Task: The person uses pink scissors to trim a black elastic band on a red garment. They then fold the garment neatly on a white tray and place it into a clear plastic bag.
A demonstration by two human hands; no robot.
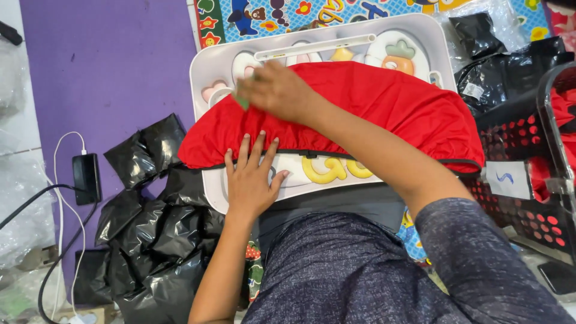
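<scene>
Red fabric garment [384, 105] lies spread over white plastic lap tray [207, 66], lower edge under the spread, flat-pressed fingers of left hand [251, 180]; right hand [277, 90] beyond, fingers curled, pinching small green piece [242, 101]; smoothing looks unfinished.

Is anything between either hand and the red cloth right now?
Nothing visible. The left hand lies flat on the red cloth's near edge, and the right hand rests on its top, a small green object at its fingertips.
</scene>
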